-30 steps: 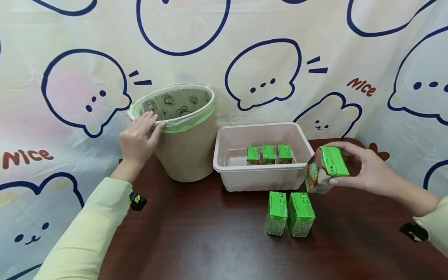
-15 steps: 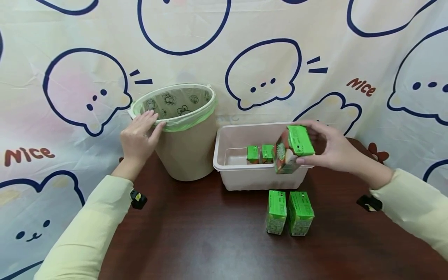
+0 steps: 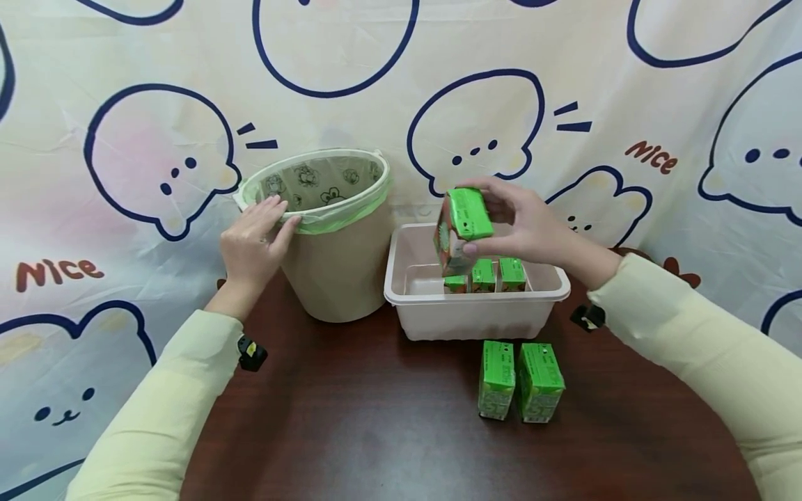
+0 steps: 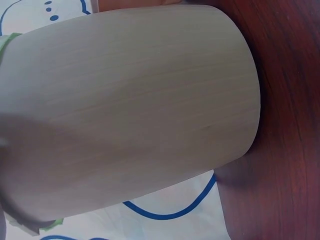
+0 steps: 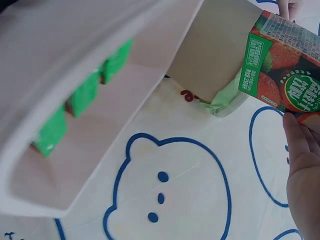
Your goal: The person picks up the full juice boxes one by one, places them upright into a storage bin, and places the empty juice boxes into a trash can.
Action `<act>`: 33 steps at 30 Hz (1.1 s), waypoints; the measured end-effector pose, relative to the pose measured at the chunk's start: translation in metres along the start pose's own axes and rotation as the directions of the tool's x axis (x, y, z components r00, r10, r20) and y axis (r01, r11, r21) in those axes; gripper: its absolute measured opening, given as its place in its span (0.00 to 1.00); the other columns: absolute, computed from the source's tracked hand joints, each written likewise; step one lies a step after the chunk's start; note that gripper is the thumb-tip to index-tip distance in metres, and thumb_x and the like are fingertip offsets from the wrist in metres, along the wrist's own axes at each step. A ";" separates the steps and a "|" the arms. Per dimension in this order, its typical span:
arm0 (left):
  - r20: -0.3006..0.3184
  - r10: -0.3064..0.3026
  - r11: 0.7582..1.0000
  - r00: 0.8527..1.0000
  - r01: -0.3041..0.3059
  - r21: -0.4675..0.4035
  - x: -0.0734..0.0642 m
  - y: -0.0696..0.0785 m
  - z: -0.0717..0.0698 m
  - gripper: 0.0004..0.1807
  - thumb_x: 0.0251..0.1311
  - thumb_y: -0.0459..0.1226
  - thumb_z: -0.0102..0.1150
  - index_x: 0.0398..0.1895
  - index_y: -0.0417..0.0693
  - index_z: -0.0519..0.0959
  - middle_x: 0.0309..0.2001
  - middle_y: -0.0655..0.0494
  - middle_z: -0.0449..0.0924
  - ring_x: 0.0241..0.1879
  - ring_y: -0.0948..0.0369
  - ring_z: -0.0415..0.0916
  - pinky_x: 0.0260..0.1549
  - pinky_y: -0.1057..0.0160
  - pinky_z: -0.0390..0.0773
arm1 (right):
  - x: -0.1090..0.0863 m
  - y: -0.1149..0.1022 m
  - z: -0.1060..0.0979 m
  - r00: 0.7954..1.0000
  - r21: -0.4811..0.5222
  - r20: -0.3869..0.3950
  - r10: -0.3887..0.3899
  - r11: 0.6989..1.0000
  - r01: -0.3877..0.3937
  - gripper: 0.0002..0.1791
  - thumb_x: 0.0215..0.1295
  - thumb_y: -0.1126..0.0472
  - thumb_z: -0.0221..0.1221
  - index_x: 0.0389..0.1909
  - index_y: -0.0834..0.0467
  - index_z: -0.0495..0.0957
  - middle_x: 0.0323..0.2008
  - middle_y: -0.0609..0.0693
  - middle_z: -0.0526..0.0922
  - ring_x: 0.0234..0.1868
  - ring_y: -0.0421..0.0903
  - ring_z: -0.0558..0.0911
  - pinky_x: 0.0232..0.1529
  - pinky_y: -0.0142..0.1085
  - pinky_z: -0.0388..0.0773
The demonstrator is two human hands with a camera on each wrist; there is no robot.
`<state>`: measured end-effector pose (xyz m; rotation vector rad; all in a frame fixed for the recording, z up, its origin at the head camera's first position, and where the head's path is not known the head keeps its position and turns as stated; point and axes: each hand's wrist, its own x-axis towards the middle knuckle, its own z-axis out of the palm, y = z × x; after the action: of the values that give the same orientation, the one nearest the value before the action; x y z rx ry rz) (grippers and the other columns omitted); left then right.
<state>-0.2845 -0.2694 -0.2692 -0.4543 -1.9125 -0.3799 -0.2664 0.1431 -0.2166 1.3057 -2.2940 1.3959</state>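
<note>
My right hand (image 3: pixel 529 226) pinches a juice carton (image 3: pixel 468 216) with a green top, holding it raised over the left part of a pale plastic tub (image 3: pixel 464 316). The carton's red fruit-printed side (image 5: pixel 280 57) shows in the right wrist view. Three green-topped juice cartons (image 3: pixel 483 275) stand inside the tub, the left one partly covered by the held carton. My left hand (image 3: pixel 253 243) rests on the near-left rim of a beige trash bin (image 3: pixel 338 275), fingers straight and laid over its edge. In the left wrist view, the bin's wall (image 4: pixel 135 110) fills most of the frame.
Two more juice cartons (image 3: pixel 498 379) stand upright on the dark wood table (image 3: pixel 351 424), in front of the tub. A green-edged patterned liner (image 3: pixel 341 223) hangs over the bin's rim. Behind everything is a cartoon-printed cloth (image 3: pixel 351 118).
My right hand has carried the juice carton leftward and up, from beside the tub's right end to above its left part. The left hand stays on the bin's rim.
</note>
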 end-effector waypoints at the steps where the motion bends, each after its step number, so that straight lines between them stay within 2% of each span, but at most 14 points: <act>1: 0.000 0.000 1.000 1.000 0.000 0.000 0.000 0.000 0.000 0.21 0.63 0.47 0.60 0.49 0.39 0.84 0.48 0.44 0.82 0.51 0.50 0.80 0.57 0.53 0.72 | 0.005 -0.005 0.002 1.000 -0.002 -0.001 -0.016 1.000 0.015 0.40 0.51 0.69 0.72 0.66 0.60 0.67 0.51 0.52 0.78 0.50 0.48 0.81 0.52 0.37 0.77; 6: 0.007 -0.005 1.000 1.000 0.005 0.006 0.000 -0.001 0.001 0.21 0.63 0.46 0.61 0.49 0.39 0.84 0.48 0.44 0.82 0.51 0.50 0.80 0.58 0.53 0.72 | 0.034 -0.009 0.010 0.996 0.015 -0.016 -0.085 0.996 0.085 0.40 0.51 0.70 0.71 0.66 0.63 0.66 0.51 0.56 0.79 0.50 0.49 0.81 0.52 0.39 0.78; 14: 0.007 -0.010 1.000 1.000 0.010 0.006 0.000 -0.002 0.000 0.21 0.62 0.47 0.62 0.49 0.40 0.84 0.49 0.44 0.82 0.51 0.51 0.80 0.58 0.54 0.71 | 0.077 -0.013 0.022 0.989 0.084 -0.094 -0.111 0.989 0.119 0.39 0.52 0.67 0.71 0.67 0.60 0.67 0.52 0.53 0.79 0.51 0.46 0.80 0.53 0.39 0.77; 22: -0.003 -0.006 1.000 1.000 0.006 -0.002 0.001 -0.001 0.001 0.21 0.62 0.47 0.62 0.48 0.40 0.84 0.48 0.45 0.82 0.51 0.51 0.80 0.57 0.54 0.72 | 0.117 -0.017 0.040 0.954 0.131 -0.243 -0.175 0.969 0.211 0.39 0.52 0.67 0.71 0.66 0.63 0.66 0.52 0.57 0.77 0.51 0.46 0.80 0.54 0.37 0.75; 27: -0.007 -0.006 1.000 1.000 0.006 -0.007 0.001 -0.002 0.003 0.21 0.62 0.47 0.62 0.48 0.40 0.84 0.48 0.44 0.82 0.51 0.51 0.80 0.57 0.53 0.72 | 0.136 -0.020 0.054 0.944 0.182 -0.290 -0.158 0.959 0.216 0.40 0.52 0.70 0.70 0.67 0.64 0.64 0.52 0.59 0.76 0.52 0.47 0.80 0.55 0.35 0.74; 33: 0.006 -0.009 1.000 1.000 0.009 -0.004 0.001 -0.002 0.001 0.22 0.63 0.48 0.61 0.49 0.40 0.84 0.48 0.44 0.82 0.51 0.51 0.80 0.57 0.54 0.72 | 0.143 -0.038 0.070 0.947 0.198 -0.307 -0.095 0.967 0.161 0.40 0.54 0.71 0.68 0.67 0.68 0.62 0.55 0.62 0.73 0.55 0.47 0.77 0.57 0.33 0.73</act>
<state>-0.2869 -0.2705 -0.2692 -0.4498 -1.9207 -0.3884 -0.3051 -0.0040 -0.1560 1.1820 -1.8705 1.7080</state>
